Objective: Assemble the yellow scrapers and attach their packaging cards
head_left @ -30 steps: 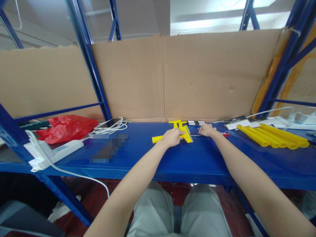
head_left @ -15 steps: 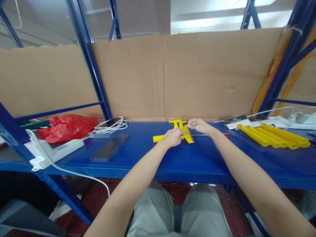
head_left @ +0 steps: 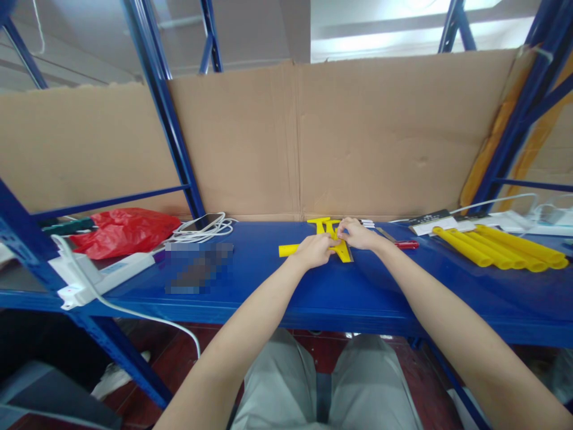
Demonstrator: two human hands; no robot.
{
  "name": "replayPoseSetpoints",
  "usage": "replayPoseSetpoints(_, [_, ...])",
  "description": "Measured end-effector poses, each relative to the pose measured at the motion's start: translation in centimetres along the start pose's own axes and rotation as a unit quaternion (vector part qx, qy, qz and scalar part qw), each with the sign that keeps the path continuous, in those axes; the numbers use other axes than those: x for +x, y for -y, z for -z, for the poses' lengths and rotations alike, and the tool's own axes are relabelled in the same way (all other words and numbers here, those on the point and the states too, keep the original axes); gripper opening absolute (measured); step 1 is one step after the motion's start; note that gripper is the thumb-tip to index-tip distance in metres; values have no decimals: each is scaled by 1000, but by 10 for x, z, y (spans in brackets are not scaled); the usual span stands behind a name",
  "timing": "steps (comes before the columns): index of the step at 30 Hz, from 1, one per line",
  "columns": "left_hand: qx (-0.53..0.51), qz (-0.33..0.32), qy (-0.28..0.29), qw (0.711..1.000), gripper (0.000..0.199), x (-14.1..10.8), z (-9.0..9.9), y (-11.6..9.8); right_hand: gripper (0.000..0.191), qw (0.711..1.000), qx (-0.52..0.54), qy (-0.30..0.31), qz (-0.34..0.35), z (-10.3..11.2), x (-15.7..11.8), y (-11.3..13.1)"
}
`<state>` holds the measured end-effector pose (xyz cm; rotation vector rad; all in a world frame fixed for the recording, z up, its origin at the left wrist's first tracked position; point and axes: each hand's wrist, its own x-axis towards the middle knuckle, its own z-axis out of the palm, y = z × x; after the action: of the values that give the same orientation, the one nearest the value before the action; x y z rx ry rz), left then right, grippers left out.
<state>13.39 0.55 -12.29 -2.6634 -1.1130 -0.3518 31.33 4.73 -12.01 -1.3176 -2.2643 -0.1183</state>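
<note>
Near the middle of the blue shelf, my left hand [head_left: 317, 249] is closed on a yellow scraper [head_left: 344, 253], whose round handle sticks out to the left and whose flared head points right. My right hand [head_left: 356, 233] is closed at the scraper's head, its fingertips pinched; whatever lies between them is too small to make out. Other yellow scraper heads [head_left: 319, 221] lie just behind my hands. A screwdriver with a red handle [head_left: 406, 245] rests beside my right wrist, its shaft partly hidden.
Several yellow tubes [head_left: 501, 248] lie on the right beside a black and white card [head_left: 432, 222]. At the left are a red bag [head_left: 128, 232], a white power strip [head_left: 107, 278] and coiled white cable [head_left: 203, 229]. Cardboard [head_left: 380, 137] stands behind.
My right hand has come slightly down and left, closer to my left hand and onto the scraper's head. White pieces behind the right hand now show. My left hand keeps its hold.
</note>
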Motion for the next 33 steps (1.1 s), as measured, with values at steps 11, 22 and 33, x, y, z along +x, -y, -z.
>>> replayPoseSetpoints(11, [-5,-5,-5,1000,37,0,-1,1,19,999,-34,27,-27,6,-2,10])
replayPoseSetpoints(22, [8,10,3,1000,36,0,2,-1,19,993,6,14,-114,4,0,17])
replayPoseSetpoints(33, [7,13,6,1000,36,0,3,-1,22,949,213,-37,-228,-5,-1,26])
